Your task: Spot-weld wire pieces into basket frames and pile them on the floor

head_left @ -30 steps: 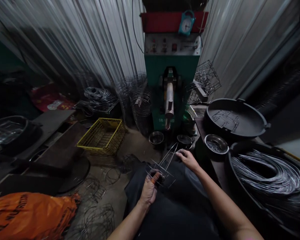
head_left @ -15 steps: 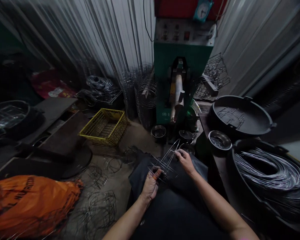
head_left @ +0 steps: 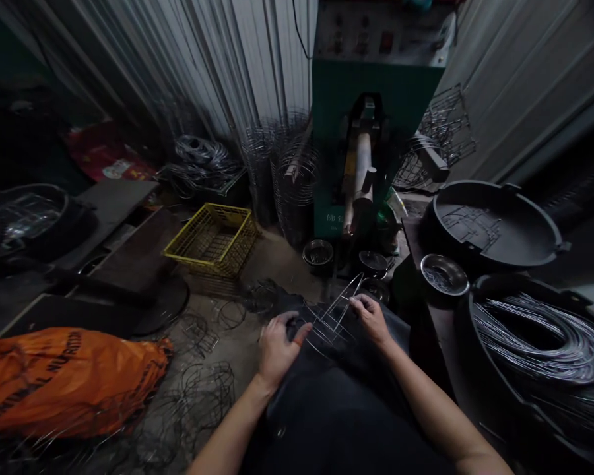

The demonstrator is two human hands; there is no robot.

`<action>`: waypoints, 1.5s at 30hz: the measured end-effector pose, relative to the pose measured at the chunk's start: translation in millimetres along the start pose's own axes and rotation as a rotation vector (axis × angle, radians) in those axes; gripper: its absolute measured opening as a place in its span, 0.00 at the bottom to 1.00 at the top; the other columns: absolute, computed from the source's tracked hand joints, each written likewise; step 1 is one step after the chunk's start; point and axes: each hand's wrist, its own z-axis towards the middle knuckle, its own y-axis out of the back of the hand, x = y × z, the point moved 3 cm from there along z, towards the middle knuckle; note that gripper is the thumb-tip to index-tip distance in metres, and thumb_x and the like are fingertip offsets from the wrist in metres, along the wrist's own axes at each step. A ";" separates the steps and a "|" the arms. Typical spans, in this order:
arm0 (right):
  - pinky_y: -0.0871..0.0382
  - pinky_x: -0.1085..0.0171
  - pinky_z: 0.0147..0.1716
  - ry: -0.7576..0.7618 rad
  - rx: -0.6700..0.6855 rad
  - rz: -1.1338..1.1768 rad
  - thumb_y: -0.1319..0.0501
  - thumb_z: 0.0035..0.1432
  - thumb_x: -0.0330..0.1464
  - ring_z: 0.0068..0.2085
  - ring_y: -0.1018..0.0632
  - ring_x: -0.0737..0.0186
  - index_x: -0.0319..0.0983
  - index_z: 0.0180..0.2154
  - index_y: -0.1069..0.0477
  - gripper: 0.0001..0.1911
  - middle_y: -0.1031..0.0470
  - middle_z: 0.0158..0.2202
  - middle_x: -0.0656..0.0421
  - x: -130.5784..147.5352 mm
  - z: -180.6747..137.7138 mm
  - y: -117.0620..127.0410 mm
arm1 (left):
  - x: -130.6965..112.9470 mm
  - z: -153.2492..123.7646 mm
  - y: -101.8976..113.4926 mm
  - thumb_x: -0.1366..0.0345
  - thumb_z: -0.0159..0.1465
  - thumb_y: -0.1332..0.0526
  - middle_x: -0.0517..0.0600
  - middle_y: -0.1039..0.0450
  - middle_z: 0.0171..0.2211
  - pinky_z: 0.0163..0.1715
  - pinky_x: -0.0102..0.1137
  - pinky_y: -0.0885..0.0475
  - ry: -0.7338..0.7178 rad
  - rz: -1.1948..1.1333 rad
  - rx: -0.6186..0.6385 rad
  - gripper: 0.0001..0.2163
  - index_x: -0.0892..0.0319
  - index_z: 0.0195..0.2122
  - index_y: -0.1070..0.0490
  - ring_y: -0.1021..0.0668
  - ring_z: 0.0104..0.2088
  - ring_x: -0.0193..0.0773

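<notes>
A small wire frame [head_left: 332,318] of thin crossed rods lies on my lap, over dark trousers [head_left: 336,402]. My right hand [head_left: 372,318] pinches its right side, fingers closed on the wires. My left hand [head_left: 277,343] rests beside the frame's left edge with fingers curled and spread; the orange-tipped thumb touches the wires.
A green machine [head_left: 376,99] stands ahead with small metal bowls [head_left: 317,253] at its foot. A yellow wire basket [head_left: 212,239] sits left, an orange sack [head_left: 59,376] nearer left. Right: a black tub of wire coils [head_left: 544,343], a dark pan [head_left: 490,224], a steel bowl [head_left: 443,276]. Wire hoops litter the floor.
My left hand let go of its grip under the frame and shifted left, fingers now spread. The frame has settled lower on my lap. The view has tilted down and moved closer.
</notes>
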 end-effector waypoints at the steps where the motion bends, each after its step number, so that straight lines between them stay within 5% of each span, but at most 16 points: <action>1: 0.45 0.69 0.23 0.004 -0.003 -0.002 0.42 0.49 0.44 0.23 0.39 0.68 0.38 0.21 0.37 0.17 0.41 0.19 0.64 0.3 -0.3 -0.4 | -16.2 5.8 -2.3 0.49 0.52 0.41 0.56 0.29 0.37 0.43 0.40 0.42 -0.120 0.151 0.020 0.20 0.58 0.39 0.30 0.30 0.41 0.47; 5: 0.43 0.68 0.24 0.034 -0.028 -0.029 0.43 0.49 0.45 0.24 0.38 0.67 0.38 0.22 0.36 0.17 0.39 0.20 0.62 4.8 -3.2 -0.5 | -63.4 23.3 -35.2 0.49 0.53 0.44 0.59 0.29 0.34 0.43 0.44 0.47 -0.377 0.513 0.120 0.21 0.62 0.38 0.30 0.31 0.40 0.51; 10: 0.42 0.68 0.25 0.024 -0.049 -0.024 0.44 0.50 0.44 0.25 0.37 0.66 0.38 0.23 0.35 0.16 0.38 0.21 0.62 6.2 -7.0 3.6 | -74.1 28.9 -63.3 0.55 0.57 0.45 0.59 0.29 0.30 0.39 0.42 0.46 -0.455 0.659 0.131 0.15 0.64 0.32 0.30 0.31 0.36 0.49; 25: 0.42 0.68 0.26 0.088 -0.102 0.012 0.46 0.52 0.43 0.25 0.37 0.66 0.38 0.21 0.37 0.16 0.39 0.20 0.63 20.5 5.2 2.3 | -86.2 42.8 -57.9 0.55 0.57 0.46 0.57 0.29 0.31 0.39 0.41 0.45 -0.472 0.670 0.090 0.14 0.62 0.32 0.31 0.31 0.36 0.47; 36: 0.44 0.68 0.24 0.035 -0.104 0.035 0.45 0.50 0.43 0.24 0.38 0.67 0.38 0.22 0.37 0.15 0.40 0.20 0.63 5.9 5.1 1.1 | -76.2 65.5 -49.4 0.51 0.63 0.62 0.55 0.27 0.34 0.37 0.38 0.41 -0.357 0.549 0.351 0.26 0.58 0.28 0.28 0.30 0.39 0.45; 41: 0.42 0.69 0.27 0.047 -0.088 0.033 0.44 0.50 0.42 0.26 0.36 0.66 0.38 0.22 0.36 0.15 0.37 0.22 0.63 3.8 5.3 -0.8 | -77.7 56.8 -54.1 0.43 0.55 0.51 0.58 0.28 0.33 0.41 0.42 0.43 -0.421 0.635 0.275 0.25 0.60 0.32 0.28 0.30 0.39 0.49; 45: 0.42 0.69 0.27 0.041 -0.086 0.032 0.44 0.51 0.42 0.27 0.35 0.66 0.38 0.24 0.34 0.15 0.37 0.22 0.63 1.5 6.2 0.3 | -78.9 48.2 -63.9 0.48 0.55 0.46 0.58 0.27 0.32 0.42 0.44 0.45 -0.403 0.700 0.191 0.20 0.62 0.32 0.29 0.30 0.38 0.49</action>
